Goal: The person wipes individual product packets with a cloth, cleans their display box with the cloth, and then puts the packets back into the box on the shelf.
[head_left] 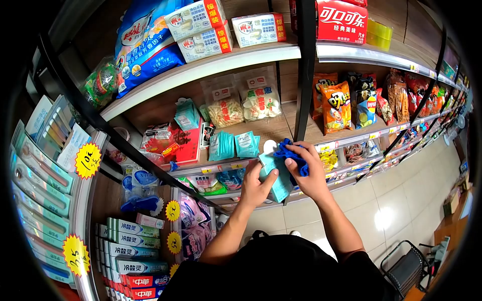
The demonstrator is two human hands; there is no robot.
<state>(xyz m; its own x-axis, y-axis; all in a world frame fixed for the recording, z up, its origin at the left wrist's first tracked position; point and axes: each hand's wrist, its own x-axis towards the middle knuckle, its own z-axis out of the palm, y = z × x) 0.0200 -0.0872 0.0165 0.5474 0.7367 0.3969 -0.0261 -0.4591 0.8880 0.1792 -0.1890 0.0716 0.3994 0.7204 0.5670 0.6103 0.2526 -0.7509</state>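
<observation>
My left hand [257,184] is closed around a light teal packet [279,186], with the thumb lying on its face. My right hand [310,169] grips a crumpled dark blue cloth [295,156] against the packet's upper right side. Just above the packet shows a white round thing [270,146]; I cannot tell whether it is attached. Behind my hands, similar teal packets [221,146] stand on the middle shelf, with more teal packets [246,144] beside them. Farther left on that shelf lies another teal stack [187,115].
Bagged snacks [337,107] fill the shelf to the right of a black upright post [305,75]. Boxed soap [258,30] and a blue detergent bag [150,55] sit above. Toothpaste boxes [133,252] are stacked low left. A black chair [405,268] stands on the tiled floor.
</observation>
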